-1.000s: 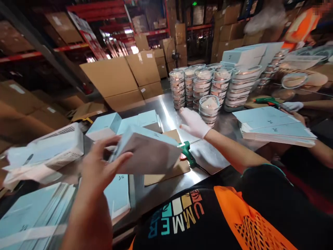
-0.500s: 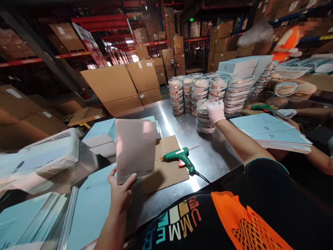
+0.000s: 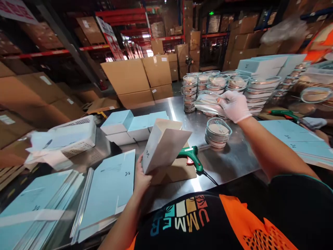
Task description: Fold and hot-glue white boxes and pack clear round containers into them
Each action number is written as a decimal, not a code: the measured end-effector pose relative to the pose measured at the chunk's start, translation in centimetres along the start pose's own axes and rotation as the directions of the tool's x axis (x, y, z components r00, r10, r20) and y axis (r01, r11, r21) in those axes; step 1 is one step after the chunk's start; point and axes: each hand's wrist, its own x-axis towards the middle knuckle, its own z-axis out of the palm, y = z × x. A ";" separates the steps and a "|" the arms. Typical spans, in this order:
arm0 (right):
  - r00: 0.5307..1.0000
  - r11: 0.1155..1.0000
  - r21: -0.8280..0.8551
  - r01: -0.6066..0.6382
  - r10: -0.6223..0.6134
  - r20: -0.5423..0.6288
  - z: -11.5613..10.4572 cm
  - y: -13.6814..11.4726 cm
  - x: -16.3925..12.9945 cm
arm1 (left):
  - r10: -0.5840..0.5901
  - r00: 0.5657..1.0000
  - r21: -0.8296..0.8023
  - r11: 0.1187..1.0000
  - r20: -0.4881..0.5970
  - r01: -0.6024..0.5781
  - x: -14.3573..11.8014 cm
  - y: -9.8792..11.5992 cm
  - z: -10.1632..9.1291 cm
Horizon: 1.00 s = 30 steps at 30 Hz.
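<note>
One white box [image 3: 166,147] is gripped by the left hand [image 3: 142,177] above the table [image 3: 232,161], near one glue gun [image 3: 192,154]; one clear container [image 3: 209,103] is pinched by the right hand [image 3: 236,106]. Bare steel is left between one short stack [image 3: 218,132] and the near edge.

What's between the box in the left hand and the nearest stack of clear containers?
In the head view, a green glue gun lies there, partly over brown cardboard, with one end hidden behind the box.
</note>
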 end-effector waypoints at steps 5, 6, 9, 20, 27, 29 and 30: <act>0.883 0.796 0.513 0.320 -0.447 0.142 -4.4 -8.0 -5.0 | -0.104 0.993 -0.076 0.991 0.056 0.108 -1.3 -0.7 1.3; 0.837 0.750 0.579 0.319 -0.509 0.199 -4.5 -9.6 -5.7 | -0.121 0.988 -0.094 0.987 0.100 0.130 -1.9 -0.9 1.6; 0.757 0.731 0.626 0.272 -0.564 0.330 -2.7 -12.9 -7.5 | -0.166 0.958 -0.043 0.983 0.235 0.181 -3.5 -1.5 2.2; 0.925 0.559 0.826 -0.072 -0.273 0.265 9.1 -11.7 -20.6 | 0.087 0.985 0.105 0.989 0.149 -0.104 -4.6 -1.9 0.3; 0.891 0.354 0.832 -0.427 0.008 0.454 12.1 -16.6 -21.9 | 0.412 0.907 0.064 0.906 0.090 -0.418 -3.2 2.2 1.1; 0.898 0.376 0.818 -0.435 0.118 0.424 12.6 -17.4 -21.4 | 0.405 0.914 0.030 0.914 -0.034 -0.404 -3.3 2.3 1.4; 0.909 0.397 0.820 -0.413 0.131 0.395 12.8 -17.4 -21.1 | 0.402 0.915 0.028 0.915 -0.036 -0.401 -3.3 2.2 1.4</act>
